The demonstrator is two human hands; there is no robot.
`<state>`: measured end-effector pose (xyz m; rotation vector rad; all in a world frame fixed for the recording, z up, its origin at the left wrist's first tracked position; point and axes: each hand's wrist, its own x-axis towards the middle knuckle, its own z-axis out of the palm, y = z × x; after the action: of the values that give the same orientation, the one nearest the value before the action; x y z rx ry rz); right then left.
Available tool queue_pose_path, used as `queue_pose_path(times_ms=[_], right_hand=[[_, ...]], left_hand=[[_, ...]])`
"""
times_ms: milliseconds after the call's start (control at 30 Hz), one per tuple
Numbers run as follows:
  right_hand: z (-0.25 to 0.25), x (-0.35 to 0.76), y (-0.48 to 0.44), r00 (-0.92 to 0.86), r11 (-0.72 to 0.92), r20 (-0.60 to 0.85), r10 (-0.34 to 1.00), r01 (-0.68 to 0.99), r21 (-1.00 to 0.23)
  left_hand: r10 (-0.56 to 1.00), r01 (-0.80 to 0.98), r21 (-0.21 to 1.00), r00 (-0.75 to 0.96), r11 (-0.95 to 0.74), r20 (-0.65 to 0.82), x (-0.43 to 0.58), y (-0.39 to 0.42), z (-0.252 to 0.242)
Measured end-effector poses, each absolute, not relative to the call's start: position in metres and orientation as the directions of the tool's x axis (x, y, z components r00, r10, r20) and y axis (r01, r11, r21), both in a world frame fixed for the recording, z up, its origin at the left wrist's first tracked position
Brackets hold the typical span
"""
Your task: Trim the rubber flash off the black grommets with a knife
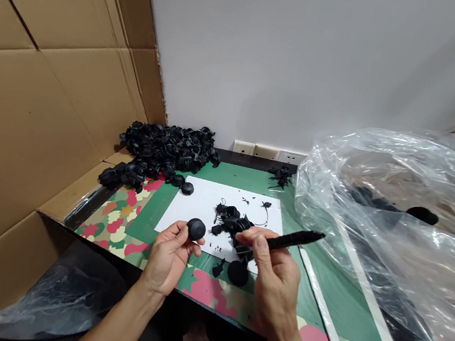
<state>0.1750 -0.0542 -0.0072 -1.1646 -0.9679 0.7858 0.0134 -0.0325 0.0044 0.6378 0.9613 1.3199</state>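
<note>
My left hand [170, 250] is closed on a small round black rubber part [196, 229], its domed side up, gripped between thumb and fingers. A black pen-shaped tool [296, 239] lies across my right hand [274, 274], pinched by the thumb and fingers. Its slightly pointed end sticks out to the right; the other end is hidden by the fingers. Behind the right fingertips, a small heap of ribbed black rubber parts [231, 219] lies on a white sheet [202, 192]. A round black piece [238, 273] is between the hands, near the table's front edge.
A large pile of black rubber parts [166, 147] sits at the back left beside cardboard [48, 109]. Black scraps [281, 176] lie near the wall sockets [266, 152]. On the right are a clear plastic bag [403, 162] with dark contents and a white strip [322, 304].
</note>
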Motion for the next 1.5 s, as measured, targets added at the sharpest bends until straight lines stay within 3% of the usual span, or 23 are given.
queue_pose_path(times_ms=[133,367,500,600,733,867,1133,1500], right_hand=[[-0.005,0.157,-0.059,0.235,0.091,0.081,0.969,-0.034,-0.995],[0.001,0.140,-0.055,0.095,0.103,0.094,0.991,-0.096,-0.990],[0.002,0.140,-0.052,0.129,0.060,0.043,0.991,-0.132,-0.989],[0.000,0.143,-0.051,0.177,0.121,0.106,0.978,-0.074,-0.990],[-0.004,0.149,-0.053,0.167,0.302,0.324,0.931,0.141,-0.943],[-0.008,0.151,-0.057,0.157,0.391,0.421,0.893,0.192,-0.900],[-0.006,0.153,-0.054,0.139,0.119,0.113,0.984,-0.034,-0.992],[-0.008,0.155,-0.052,0.111,0.163,0.173,0.979,0.091,-0.982]], left_hand=[[0.970,-0.571,0.790,0.055,0.225,-0.237,0.013,-0.032,0.007],[0.979,-0.565,0.805,0.026,0.179,-0.200,0.016,-0.036,0.000],[0.983,-0.265,0.950,-0.129,-0.164,0.134,0.016,-0.039,-0.009],[0.950,-0.035,0.950,-0.055,-0.309,0.307,0.013,-0.041,-0.008],[0.989,-0.190,0.981,0.138,-0.030,0.057,0.012,-0.042,0.006],[0.992,-0.279,0.952,0.049,0.125,-0.116,0.017,-0.040,0.018],[1.000,-0.203,0.979,-0.027,-0.012,0.007,0.020,-0.043,0.016],[0.996,-0.202,0.977,0.060,0.070,-0.059,0.025,-0.044,0.018]])
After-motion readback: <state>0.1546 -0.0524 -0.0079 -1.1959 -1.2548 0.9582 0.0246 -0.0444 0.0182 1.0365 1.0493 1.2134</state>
